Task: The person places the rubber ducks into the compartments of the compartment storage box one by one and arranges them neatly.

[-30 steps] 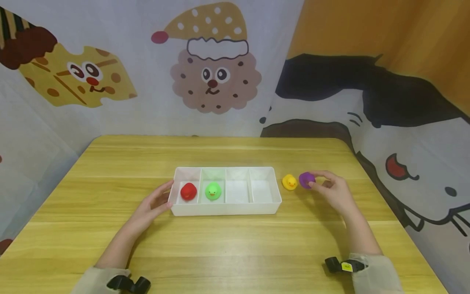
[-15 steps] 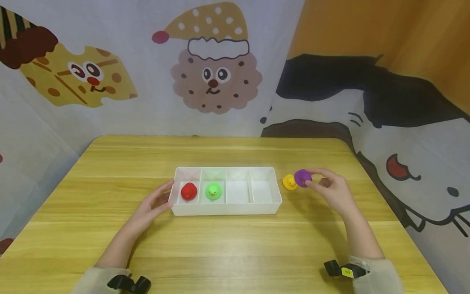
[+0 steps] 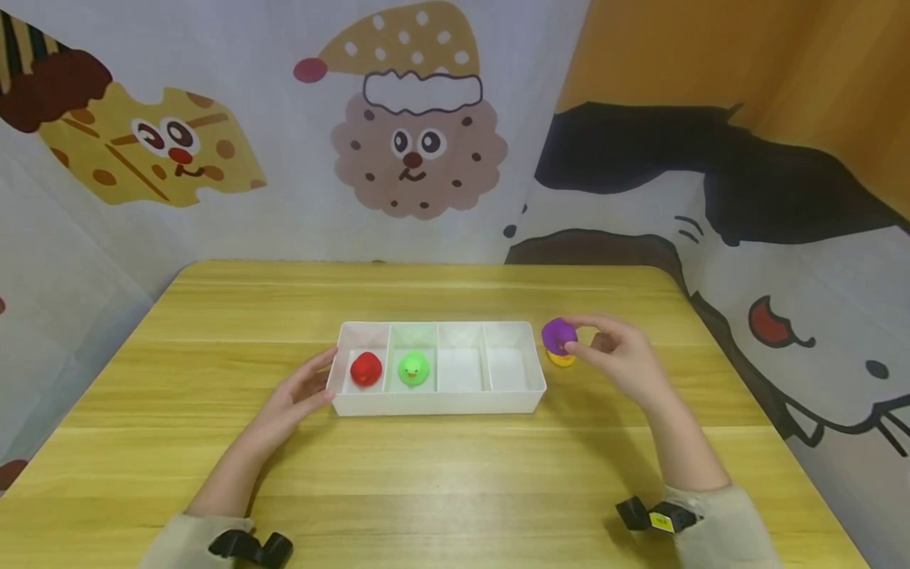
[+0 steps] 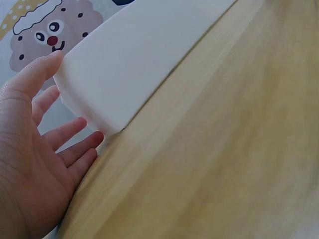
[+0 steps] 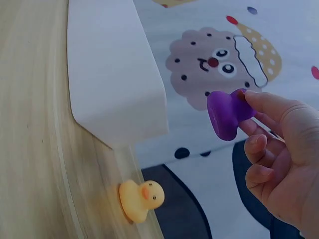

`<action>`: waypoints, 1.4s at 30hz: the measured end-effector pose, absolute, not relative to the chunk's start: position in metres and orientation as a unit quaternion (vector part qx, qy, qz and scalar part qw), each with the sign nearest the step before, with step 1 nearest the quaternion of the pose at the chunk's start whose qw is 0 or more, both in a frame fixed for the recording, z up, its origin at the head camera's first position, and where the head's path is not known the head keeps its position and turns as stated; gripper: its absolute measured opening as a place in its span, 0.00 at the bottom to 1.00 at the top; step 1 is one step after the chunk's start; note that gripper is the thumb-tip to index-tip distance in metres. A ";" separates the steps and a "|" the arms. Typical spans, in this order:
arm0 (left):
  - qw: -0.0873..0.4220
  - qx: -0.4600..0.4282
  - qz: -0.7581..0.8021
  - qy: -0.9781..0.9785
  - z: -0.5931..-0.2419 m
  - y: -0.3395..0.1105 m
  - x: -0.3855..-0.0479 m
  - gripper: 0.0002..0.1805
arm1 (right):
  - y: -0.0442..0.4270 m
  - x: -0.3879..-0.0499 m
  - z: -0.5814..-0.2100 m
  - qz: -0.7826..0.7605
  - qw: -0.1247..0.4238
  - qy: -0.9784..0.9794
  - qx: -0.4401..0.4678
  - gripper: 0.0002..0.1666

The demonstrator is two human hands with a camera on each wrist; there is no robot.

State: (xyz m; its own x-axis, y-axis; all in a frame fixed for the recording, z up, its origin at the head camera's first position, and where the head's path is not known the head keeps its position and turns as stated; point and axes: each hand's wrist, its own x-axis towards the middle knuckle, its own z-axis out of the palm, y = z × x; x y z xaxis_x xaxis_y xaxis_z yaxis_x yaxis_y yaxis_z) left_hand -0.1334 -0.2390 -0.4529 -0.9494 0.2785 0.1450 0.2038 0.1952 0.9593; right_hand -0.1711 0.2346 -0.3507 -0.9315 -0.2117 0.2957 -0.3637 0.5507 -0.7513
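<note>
My right hand (image 3: 617,357) pinches a purple rubber duck (image 5: 227,115) between thumb and fingertips, raised off the table. A yellow rubber duck (image 5: 142,200) stands on the table below it, partly hidden behind the purple one in the head view. My left hand (image 3: 293,395) rests its fingertips and thumb against the left end of a white divided box (image 3: 434,405), fingers loosely spread. The box's leftmost compartment holds a red toy (image 3: 366,369). In the compartment beside it sits a green rubber duck (image 3: 413,368). Nothing lies in the two right compartments.
The box and ducks are on a light wooden table (image 3: 441,482). Behind it hangs a cloth printed with cartoon figures (image 3: 419,150). A small black device sits on each wrist, by the sleeves (image 3: 721,529).
My right hand has lifted the purple duck and carried it left, over the yellow duck toward the box's right end. The left hand and box have stayed put.
</note>
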 end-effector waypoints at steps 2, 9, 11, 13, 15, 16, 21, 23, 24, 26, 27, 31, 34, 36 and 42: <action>0.031 0.154 0.616 0.772 -0.453 -0.239 -0.133 0.33 | 0.227 -0.169 -0.345 0.449 0.076 -0.873 0.176 0.19; 0.029 0.155 0.617 0.771 -0.452 -0.239 -0.134 0.33 | 0.206 -0.164 -0.330 0.453 0.046 -0.869 0.194 0.19; 0.029 0.156 0.616 0.771 -0.452 -0.239 -0.134 0.33 | 0.207 -0.171 -0.338 0.455 0.043 -0.866 0.200 0.20; 0.029 0.157 0.617 0.771 -0.452 -0.239 -0.134 0.33 | 0.206 -0.175 -0.342 0.459 0.038 -0.863 0.207 0.20; 0.028 0.158 0.618 0.770 -0.453 -0.239 -0.134 0.33 | 0.203 -0.177 -0.342 0.461 0.031 -0.860 0.214 0.20; 0.029 0.159 0.619 0.769 -0.453 -0.239 -0.134 0.33 | 0.202 -0.177 -0.342 0.461 0.028 -0.860 0.218 0.20; 0.029 0.161 0.620 0.767 -0.453 -0.239 -0.135 0.33 | 0.191 -0.178 -0.338 0.452 0.016 -0.860 0.238 0.19; 0.028 0.161 0.620 0.767 -0.454 -0.240 -0.135 0.33 | 0.187 -0.178 -0.337 0.446 0.013 -0.860 0.246 0.19; 0.028 0.161 0.620 0.767 -0.454 -0.240 -0.135 0.33 | 0.185 -0.179 -0.336 0.445 0.010 -0.860 0.250 0.19; 0.028 0.161 0.619 0.768 -0.455 -0.240 -0.135 0.33 | 0.181 -0.181 -0.336 0.441 0.005 -0.860 0.259 0.19; 0.027 0.162 0.619 0.768 -0.455 -0.240 -0.135 0.33 | 0.180 -0.182 -0.336 0.440 0.002 -0.859 0.262 0.19; 0.026 0.162 0.620 0.767 -0.455 -0.240 -0.135 0.33 | 0.172 -0.186 -0.335 0.442 -0.016 -0.856 0.269 0.18; 0.026 0.162 0.621 0.767 -0.455 -0.240 -0.135 0.33 | 0.166 -0.190 -0.334 0.445 -0.026 -0.852 0.273 0.18; 0.026 0.163 0.621 0.766 -0.454 -0.240 -0.135 0.33 | 0.162 -0.192 -0.334 0.444 -0.031 -0.852 0.276 0.18; 0.027 0.160 0.617 0.770 -0.453 -0.240 -0.134 0.33 | 0.154 -0.201 -0.337 0.436 -0.058 -0.853 0.280 0.19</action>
